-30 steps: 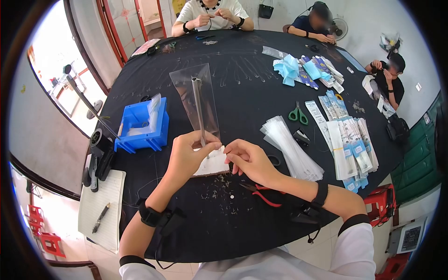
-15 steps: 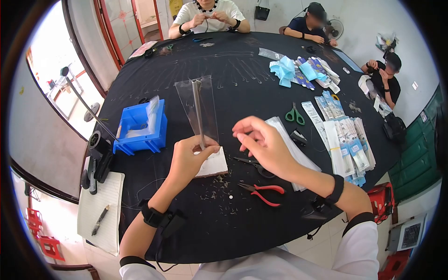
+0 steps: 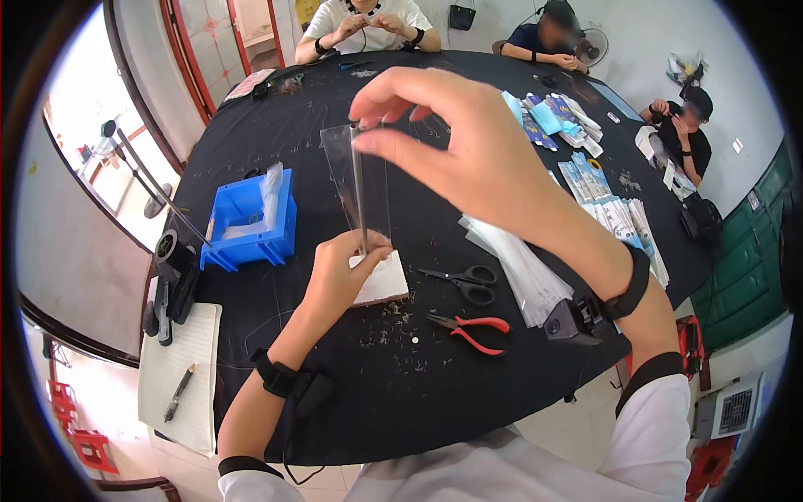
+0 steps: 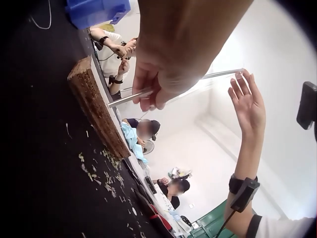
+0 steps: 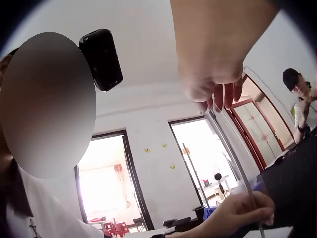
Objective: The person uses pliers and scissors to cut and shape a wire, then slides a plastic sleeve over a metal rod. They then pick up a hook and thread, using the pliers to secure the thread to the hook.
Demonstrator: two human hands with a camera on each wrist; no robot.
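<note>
My left hand (image 3: 339, 272) grips the lower part of a thin, upright metal tube (image 3: 360, 188) over a white-topped block (image 3: 381, 280). A clear plastic sheet stands behind the tube. Raised high, my right hand (image 3: 481, 155) has its thumb and fingertips around the tube's top end. In the left wrist view the tube (image 4: 130, 98) rises from the block (image 4: 96, 106) through my left hand (image 4: 181, 64) to the fingertips of my right hand (image 4: 247, 106). The right wrist view has my right hand (image 5: 213, 72) above the tube (image 5: 237, 163) and my left hand (image 5: 245, 213) low.
A blue bin (image 3: 251, 222) stands left, beside a notepad (image 3: 177, 376) with a pen. Black scissors (image 3: 468, 284), red-handled pliers (image 3: 473, 326) and clear sleeves (image 3: 523, 272) lie right of the block. Packets (image 3: 615, 213) lie farther right. Several people sit around the table.
My right hand has risen from beside the block to the tube's top end. My left hand has kept its grip low on the tube.
</note>
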